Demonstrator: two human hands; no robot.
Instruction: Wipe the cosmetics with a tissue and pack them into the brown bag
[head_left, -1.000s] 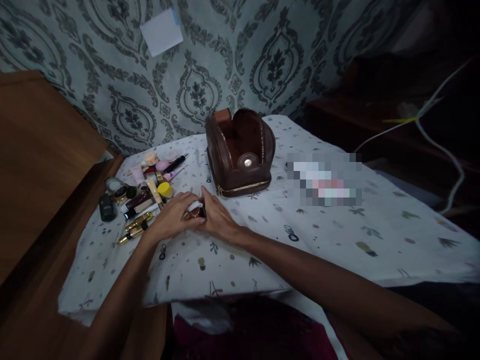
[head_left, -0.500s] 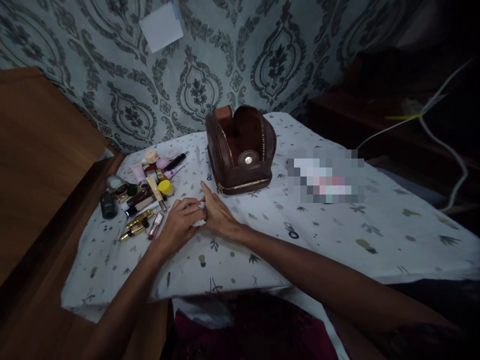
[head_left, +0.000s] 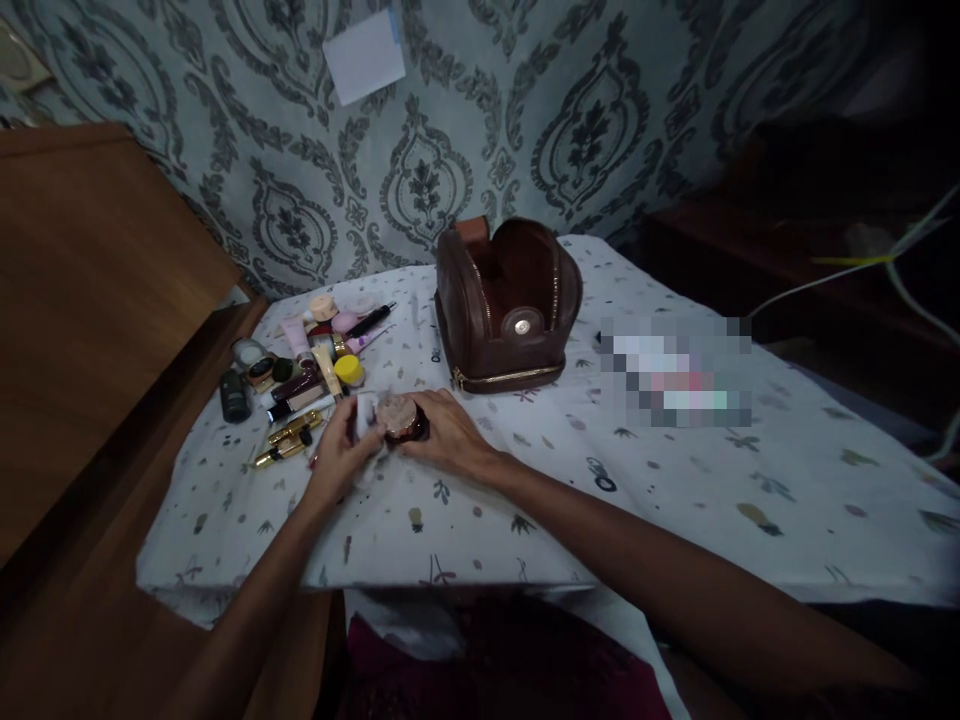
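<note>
My right hand [head_left: 451, 437] is closed around a small round dark container [head_left: 399, 416] with a pale, brownish top; its exact kind is unclear. A crumpled white tissue or wipe [head_left: 365, 412] is pinched in my left hand [head_left: 341, 447], close against the container's left side. Just left of my hands lies a pile of cosmetics, with a yellow-capped jar [head_left: 349, 370], a beige tube [head_left: 326, 372] and gold tubes [head_left: 283, 448] nearest. Behind my hands stands a brown leather bag [head_left: 504, 350], its zipped top open.
A patterned white cloth [head_left: 517, 530] covers the table. To the right lies a pixelated, unreadable item [head_left: 675, 372]. A wooden panel [head_left: 97, 300] borders the left side, and a white cable [head_left: 814, 268] hangs at the right. A white paper [head_left: 365, 57] is on the patterned wall.
My hands, earlier pressed together, have parted slightly and turned, bringing the round container and more of the white tissue into sight. The whole scene has shifted a little rightward in view.
</note>
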